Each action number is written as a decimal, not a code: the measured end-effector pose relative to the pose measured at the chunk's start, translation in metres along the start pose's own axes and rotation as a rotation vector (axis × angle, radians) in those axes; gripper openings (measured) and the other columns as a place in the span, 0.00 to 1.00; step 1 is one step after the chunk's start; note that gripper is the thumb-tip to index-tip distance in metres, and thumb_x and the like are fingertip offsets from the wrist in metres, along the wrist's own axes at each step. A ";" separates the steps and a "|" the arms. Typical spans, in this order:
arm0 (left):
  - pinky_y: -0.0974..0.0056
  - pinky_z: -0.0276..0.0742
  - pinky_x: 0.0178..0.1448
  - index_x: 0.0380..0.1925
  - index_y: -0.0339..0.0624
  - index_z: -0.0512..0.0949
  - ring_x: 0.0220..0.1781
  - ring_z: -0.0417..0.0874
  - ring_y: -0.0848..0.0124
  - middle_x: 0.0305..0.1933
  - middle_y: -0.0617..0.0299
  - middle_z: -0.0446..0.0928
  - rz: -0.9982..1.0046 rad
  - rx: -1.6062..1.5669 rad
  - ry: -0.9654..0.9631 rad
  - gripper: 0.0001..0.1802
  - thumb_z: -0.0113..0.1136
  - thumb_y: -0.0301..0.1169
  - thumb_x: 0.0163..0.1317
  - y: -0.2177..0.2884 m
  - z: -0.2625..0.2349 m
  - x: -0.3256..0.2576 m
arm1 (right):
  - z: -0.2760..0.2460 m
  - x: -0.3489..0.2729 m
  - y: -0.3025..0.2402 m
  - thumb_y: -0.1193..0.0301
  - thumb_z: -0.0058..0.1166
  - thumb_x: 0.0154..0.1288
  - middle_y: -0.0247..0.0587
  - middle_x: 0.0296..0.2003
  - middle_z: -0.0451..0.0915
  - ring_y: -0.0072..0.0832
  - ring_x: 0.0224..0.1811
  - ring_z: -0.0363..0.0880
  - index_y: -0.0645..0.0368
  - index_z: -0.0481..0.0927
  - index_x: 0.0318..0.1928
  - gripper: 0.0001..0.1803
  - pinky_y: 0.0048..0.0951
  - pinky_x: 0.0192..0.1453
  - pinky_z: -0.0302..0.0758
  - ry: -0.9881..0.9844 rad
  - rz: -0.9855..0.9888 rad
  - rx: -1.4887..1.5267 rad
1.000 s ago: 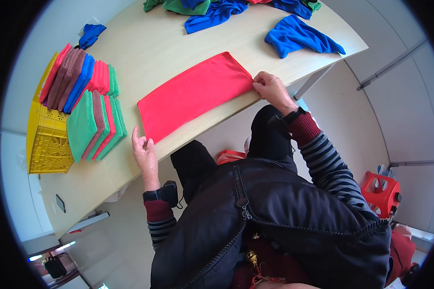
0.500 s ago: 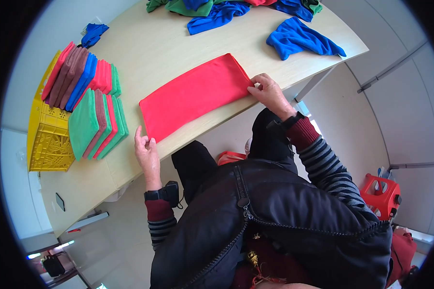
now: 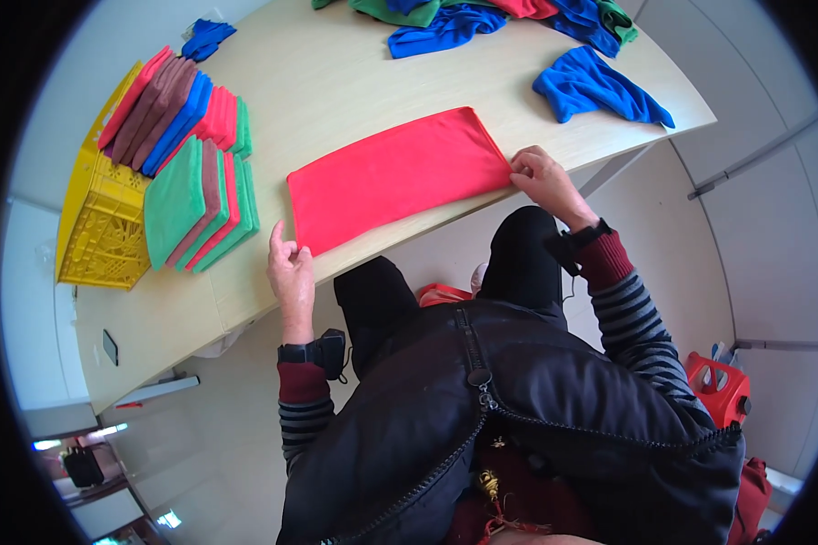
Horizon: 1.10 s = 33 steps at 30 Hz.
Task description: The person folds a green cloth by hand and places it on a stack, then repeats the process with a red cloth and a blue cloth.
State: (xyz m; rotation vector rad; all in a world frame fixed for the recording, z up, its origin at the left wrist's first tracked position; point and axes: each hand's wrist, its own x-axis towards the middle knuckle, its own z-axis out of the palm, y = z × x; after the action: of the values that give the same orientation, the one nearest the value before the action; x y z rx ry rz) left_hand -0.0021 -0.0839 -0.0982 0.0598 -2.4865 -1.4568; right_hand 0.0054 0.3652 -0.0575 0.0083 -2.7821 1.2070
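A red cloth towel [image 3: 400, 180], folded into a long flat rectangle, lies slantwise along the near edge of the table. My left hand [image 3: 291, 277] is at its near left corner, thumb and bent fingers pinching the edge while the index finger sticks out. At the near right corner, my right hand [image 3: 552, 188] grips the cloth between thumb and fingers. The towel's top face looks smooth, and its right edge shows a seam. What the fingertips do under the cloth is hidden.
Left of the towel stand folded green, brown and red cloths [image 3: 177, 204], with more folded cloths in a yellow plastic crate [image 3: 104, 232]. A crumpled blue cloth [image 3: 600, 88] lies at the right, and a loose heap [image 3: 450, 30] at the far edge. A phone-like dark object [image 3: 110, 347] rests at the left.
The whole view has shifted, so the table and things on it appear farther right. Both hands keep their hold on the towel's near corners, and the towel looks the same.
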 end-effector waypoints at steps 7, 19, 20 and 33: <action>0.58 0.76 0.51 0.68 0.42 0.67 0.42 0.80 0.62 0.39 0.58 0.79 0.394 0.576 0.201 0.35 0.61 0.18 0.59 0.041 0.003 0.001 | 0.002 0.004 -0.038 0.74 0.58 0.64 0.46 0.48 0.79 0.38 0.44 0.82 0.62 0.82 0.38 0.05 0.34 0.49 0.79 0.131 -0.134 -0.273; 0.43 0.45 0.81 0.72 0.37 0.61 0.81 0.53 0.53 0.78 0.49 0.57 0.494 0.748 -0.294 0.33 0.48 0.42 0.73 0.052 0.074 0.017 | 0.156 0.003 -0.117 0.52 0.41 0.76 0.54 0.74 0.59 0.48 0.78 0.53 0.64 0.61 0.72 0.35 0.51 0.79 0.51 0.000 -0.459 -0.401; 0.42 0.45 0.81 0.73 0.37 0.60 0.81 0.52 0.54 0.79 0.49 0.56 0.471 0.777 -0.295 0.33 0.46 0.44 0.73 0.050 0.071 0.017 | 0.153 0.002 -0.112 0.50 0.39 0.77 0.54 0.75 0.57 0.47 0.79 0.50 0.63 0.59 0.74 0.36 0.51 0.80 0.48 -0.032 -0.446 -0.462; 0.43 0.42 0.82 0.74 0.38 0.57 0.82 0.50 0.54 0.80 0.50 0.53 0.338 0.770 -0.245 0.35 0.42 0.48 0.76 0.035 0.053 0.022 | 0.071 0.040 -0.020 0.50 0.39 0.77 0.46 0.76 0.56 0.47 0.80 0.48 0.56 0.59 0.75 0.35 0.51 0.81 0.47 0.088 -0.101 -0.642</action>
State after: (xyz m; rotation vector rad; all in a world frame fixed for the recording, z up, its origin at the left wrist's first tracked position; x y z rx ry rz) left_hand -0.0328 -0.0254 -0.0886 -0.3936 -2.9149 -0.3454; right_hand -0.0408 0.3008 -0.0870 0.0411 -2.9070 0.2487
